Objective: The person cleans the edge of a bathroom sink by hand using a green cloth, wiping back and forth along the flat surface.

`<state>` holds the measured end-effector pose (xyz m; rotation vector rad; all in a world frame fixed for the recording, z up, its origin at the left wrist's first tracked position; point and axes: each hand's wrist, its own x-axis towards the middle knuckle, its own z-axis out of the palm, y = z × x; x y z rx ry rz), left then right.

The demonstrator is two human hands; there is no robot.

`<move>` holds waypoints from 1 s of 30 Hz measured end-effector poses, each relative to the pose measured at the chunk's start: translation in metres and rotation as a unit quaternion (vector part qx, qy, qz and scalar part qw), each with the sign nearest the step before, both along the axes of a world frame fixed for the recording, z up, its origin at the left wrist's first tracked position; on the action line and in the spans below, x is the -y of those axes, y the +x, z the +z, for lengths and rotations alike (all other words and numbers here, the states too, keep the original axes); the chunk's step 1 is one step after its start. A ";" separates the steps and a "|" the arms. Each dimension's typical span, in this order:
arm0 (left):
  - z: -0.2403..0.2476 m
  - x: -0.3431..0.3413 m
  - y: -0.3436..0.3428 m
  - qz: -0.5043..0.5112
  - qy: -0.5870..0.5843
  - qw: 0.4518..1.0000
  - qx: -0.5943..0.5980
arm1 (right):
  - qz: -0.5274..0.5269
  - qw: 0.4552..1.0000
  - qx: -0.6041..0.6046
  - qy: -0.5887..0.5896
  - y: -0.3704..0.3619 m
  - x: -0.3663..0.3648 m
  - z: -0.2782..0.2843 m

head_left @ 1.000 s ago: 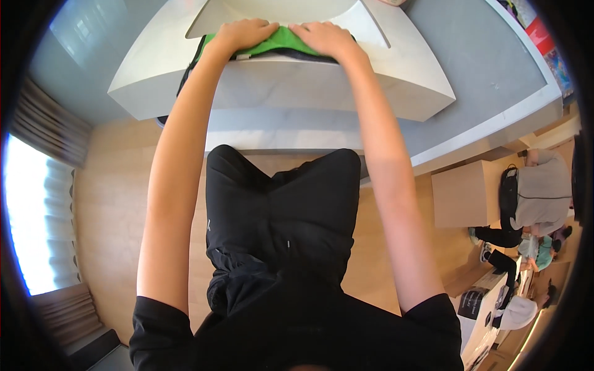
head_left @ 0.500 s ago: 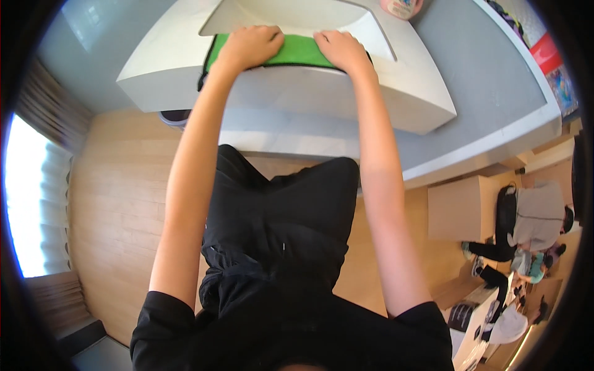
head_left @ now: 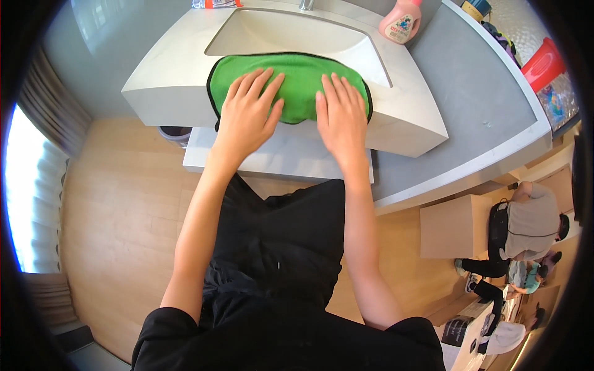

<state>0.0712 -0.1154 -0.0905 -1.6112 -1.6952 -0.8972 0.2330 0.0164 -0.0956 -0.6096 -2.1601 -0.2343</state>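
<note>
A green cloth [head_left: 300, 65] with black edging is draped over the front edge of a white countertop [head_left: 164, 71], its far edge by the rim of the sink [head_left: 297, 29]. My left hand [head_left: 249, 114] rests on the cloth's left half with the fingers spread. On the right half lies my right hand [head_left: 342, 117], fingers stretched out and a little apart. Both palms are turned down, and neither hand grips the cloth. Part of the cloth hangs down the counter's front face.
A pink bottle [head_left: 402, 21] stands at the counter's right rear, a tap [head_left: 307, 5] behind the sink. A grey ledge [head_left: 470, 80] holding a red container [head_left: 544, 64] runs along the right. Under the counter sits a bin [head_left: 175, 135]. Several people [head_left: 529, 222] are at the far right.
The cloth has spread out from a narrow folded strip, and more of it now shows. My fingers have gone from curled to stretched out flat on it. The view has shifted.
</note>
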 end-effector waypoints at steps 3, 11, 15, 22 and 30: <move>0.000 0.020 0.004 -0.021 -0.040 0.998 0.037 | 0.010 1.000 0.019 -0.023 0.013 0.021 -0.005; 0.006 0.016 -0.001 -0.024 -0.049 0.996 0.066 | 0.013 0.999 0.019 -0.036 0.008 0.023 0.002; 0.009 -0.016 -0.018 -0.012 -0.068 0.997 0.032 | -0.007 0.998 0.024 -0.060 -0.007 -0.003 0.004; 0.006 -0.080 -0.062 0.025 -0.125 0.991 -0.046 | -0.035 0.988 0.095 -0.117 -0.040 -0.047 0.026; 0.025 -0.117 -0.097 0.022 -0.372 0.926 0.066 | -0.063 0.920 0.249 -0.295 -0.069 -0.098 0.050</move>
